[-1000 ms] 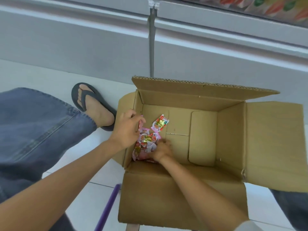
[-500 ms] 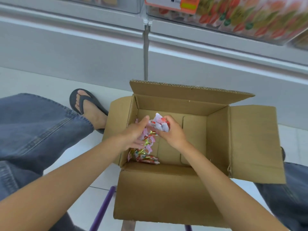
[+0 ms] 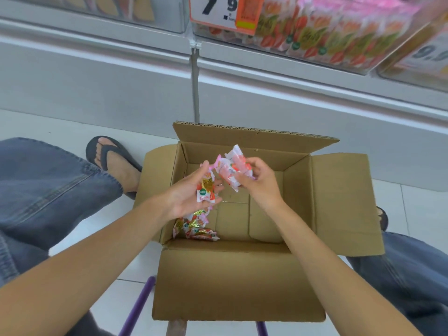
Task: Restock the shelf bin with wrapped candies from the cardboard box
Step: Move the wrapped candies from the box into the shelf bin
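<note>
Pale glossy floor tiles (image 3: 72, 127) hold an open corrugated cardboard box (image 3: 237, 282) where the left hand (image 3: 191, 192), palm up and loosely spread, cradles crinkly wrapped candies (image 3: 206, 190), the right hand (image 3: 257, 183) grips a bunch, more lying in the box's near-left corner below the clear shelf bin (image 3: 315, 42).

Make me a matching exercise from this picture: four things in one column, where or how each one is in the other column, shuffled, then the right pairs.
1. left hand
2. right hand
3. leftover candies
4. price tag

A. on the shelf bin's front
B. grips a bunch of candies
C. in the cardboard box's near-left corner
D. palm up, one candy lying on it

Pairs: 1-D, 2-B, 3-C, 4-A.
</note>
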Motion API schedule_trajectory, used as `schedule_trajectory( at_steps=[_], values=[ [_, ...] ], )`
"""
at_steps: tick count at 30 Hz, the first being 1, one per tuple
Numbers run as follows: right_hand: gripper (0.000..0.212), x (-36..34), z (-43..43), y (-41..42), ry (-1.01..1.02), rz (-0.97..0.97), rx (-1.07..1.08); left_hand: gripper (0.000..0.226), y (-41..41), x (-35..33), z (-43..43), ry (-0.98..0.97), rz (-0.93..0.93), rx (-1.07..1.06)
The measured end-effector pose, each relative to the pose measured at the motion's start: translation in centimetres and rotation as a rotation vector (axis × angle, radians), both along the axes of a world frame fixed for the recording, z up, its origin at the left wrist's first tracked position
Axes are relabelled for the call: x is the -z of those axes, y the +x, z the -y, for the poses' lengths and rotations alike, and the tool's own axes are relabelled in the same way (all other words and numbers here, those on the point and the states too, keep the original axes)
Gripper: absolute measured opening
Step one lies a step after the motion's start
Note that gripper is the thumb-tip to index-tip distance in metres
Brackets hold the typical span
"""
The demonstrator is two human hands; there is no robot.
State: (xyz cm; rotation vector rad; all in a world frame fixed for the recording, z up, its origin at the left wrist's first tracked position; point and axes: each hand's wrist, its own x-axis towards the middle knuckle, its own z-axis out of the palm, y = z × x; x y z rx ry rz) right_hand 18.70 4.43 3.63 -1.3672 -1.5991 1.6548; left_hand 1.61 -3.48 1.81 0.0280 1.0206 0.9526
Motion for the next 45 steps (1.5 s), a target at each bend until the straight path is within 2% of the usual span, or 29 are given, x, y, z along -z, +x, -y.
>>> schedule_trajectory(
  at_steps=[1, 3, 4, 7, 9, 11, 13, 16, 18, 21, 24, 26, 28, 29, 31, 33, 35, 38, 41, 43, 45],
  values=[
    [0.019, 0.0, 0.4, -0.4, 0.034, 0.015, -0.059, 0.050, 0.3, -0.3, -0.1, 0.030, 0.011, 0.011],
    [0.006, -0.3, 1.5, -1.1, -0.046, -0.013, -0.138, 0.042, 0.7, -0.6, -0.4, 0.064, 0.016, -0.008],
    [0.008, -0.3, 1.8, -1.3, -0.076, -0.013, -0.134, 0.042, 0.7, -0.7, -0.4, 0.065, 0.018, -0.027],
    [0.010, -0.5, 1.0, -1.1, -0.054, 0.021, 0.028, 0.052, -0.1, -0.8, -0.3, 0.030, 0.064, -0.066],
    [0.008, -1.2, 0.0, -0.7, -0.118, -0.014, 0.082, 0.051, -0.6, -0.5, -0.2, 0.007, 0.074, -0.071],
    [0.012, -2.0, -1.0, -0.1, -0.182, -0.006, -0.063, 0.047, -0.9, -0.4, -0.1, -0.028, 0.075, -0.055],
    [0.020, -2.7, -1.5, 0.3, -0.267, -0.019, -0.234, 0.054, -1.2, 0.0, 0.0, -0.047, 0.081, -0.016],
    [0.021, -3.2, -1.7, 0.4, -0.354, -0.085, -0.254, 0.065, -1.2, 0.4, 0.1, -0.035, 0.105, -0.002],
    [0.015, -2.9, -1.8, 0.4, -0.240, -0.020, -0.193, 0.071, -1.1, 0.4, 0.1, -0.034, 0.106, -0.014],
    [0.008, -2.6, -2.0, 0.4, 0.055, 0.086, -0.176, 0.074, -1.0, 0.1, 0.0, -0.022, 0.067, -0.017],
    [0.012, -2.7, -1.5, -0.5, 0.106, 0.215, -0.136, 0.077, -0.4, -1.0, -0.2, 0.076, -0.203, 0.125],
    [0.004, -2.7, -0.9, -1.6, 0.010, 0.295, -0.146, 0.083, 0.1, -1.4, -0.2, 0.176, -0.396, 0.254],
    [0.030, -1.9, -0.7, -2.3, -0.239, 0.176, -0.167, 0.084, 0.4, -1.0, 0.0, 0.180, -0.422, 0.324],
    [0.039, -1.3, -0.9, -2.4, -0.349, 0.075, -0.129, 0.075, 0.2, -0.7, 0.2, 0.150, -0.413, 0.303],
    [0.040, 1.0, -1.5, -2.1, -0.382, -0.017, -0.022, 0.052, -0.5, -0.5, 0.3, 0.051, -0.380, 0.192],
    [0.027, 4.7, -2.0, -1.8, -0.293, 0.095, 0.011, 0.042, -1.7, -0.1, 0.5, -0.021, -0.354, 0.132],
    [0.024, 9.7, -2.2, -2.2, -0.213, 0.317, -0.061, 0.039, -3.0, 0.0, 0.6, -0.053, -0.351, 0.134],
    [0.038, 16.4, -1.5, -4.6, -0.127, 0.590, -0.214, 0.039, -5.0, 0.0, 1.1, -0.087, -0.346, 0.163],
    [0.068, 20.1, 0.8, -6.9, 0.031, 0.797, -0.315, 0.038, -6.4, 0.3, 1.5, -0.119, -0.370, 0.148],
    [0.067, 20.9, 2.1, -7.3, 0.185, 0.850, -0.365, 0.038, -6.8, 0.9, 1.3, -0.154, -0.413, 0.111],
    [0.047, 21.0, 2.2, -6.8, 0.201, 0.751, -0.292, 0.039, -6.8, 1.3, 1.1, -0.179, -0.440, 0.088]
  ],
)
